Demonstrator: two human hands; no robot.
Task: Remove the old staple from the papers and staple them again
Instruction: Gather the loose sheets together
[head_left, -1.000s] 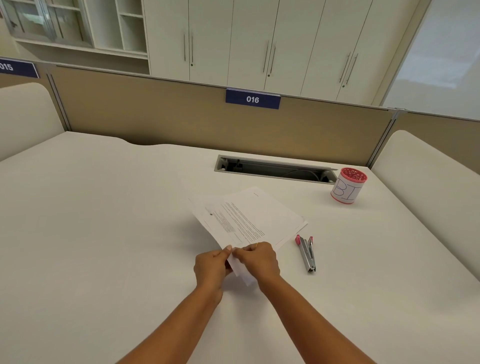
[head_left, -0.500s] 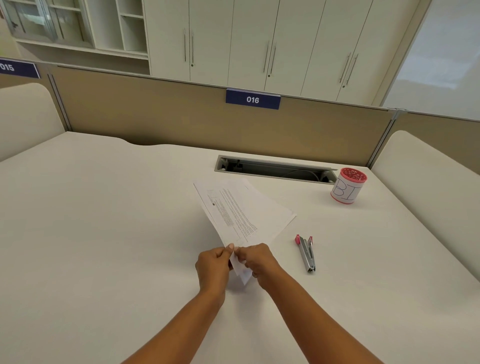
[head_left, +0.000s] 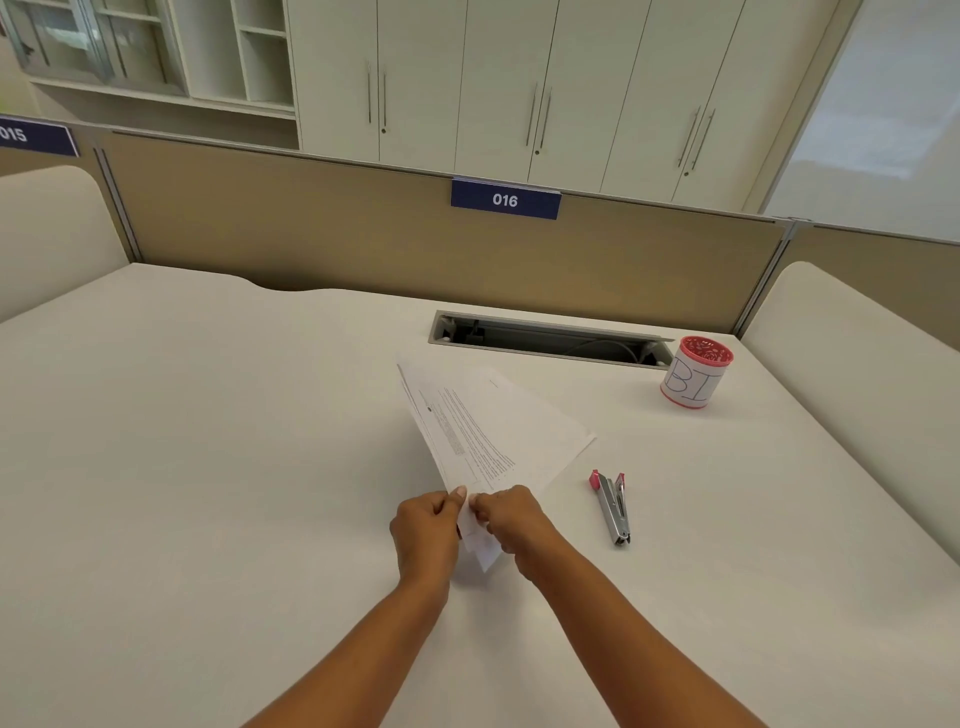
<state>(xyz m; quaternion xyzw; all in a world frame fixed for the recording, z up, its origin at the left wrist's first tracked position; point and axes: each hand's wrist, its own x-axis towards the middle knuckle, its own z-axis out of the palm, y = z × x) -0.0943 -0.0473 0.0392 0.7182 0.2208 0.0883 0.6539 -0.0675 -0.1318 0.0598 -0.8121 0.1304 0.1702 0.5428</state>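
A few printed white papers (head_left: 483, 426) lie angled on the white desk, their near corner lifted between my hands. My left hand (head_left: 427, 530) pinches that corner from the left with thumb on top. My right hand (head_left: 511, 522) pinches the same corner from the right, fingertips almost touching the left thumb. The staple itself is hidden under my fingers. A small metal stapler (head_left: 613, 506) with pink ends lies flat on the desk to the right of my right hand, untouched.
A pink-rimmed white cup (head_left: 693, 378) marked "BI" stands at the far right. An open cable slot (head_left: 545, 340) is cut into the desk (head_left: 208, 441) behind the papers. A tan divider panel (head_left: 311, 234) closes the back edge.
The papers have swung anticlockwise, their far end moving left and away from the stapler. Both hands stay pinched on the near corner and shifted slightly.
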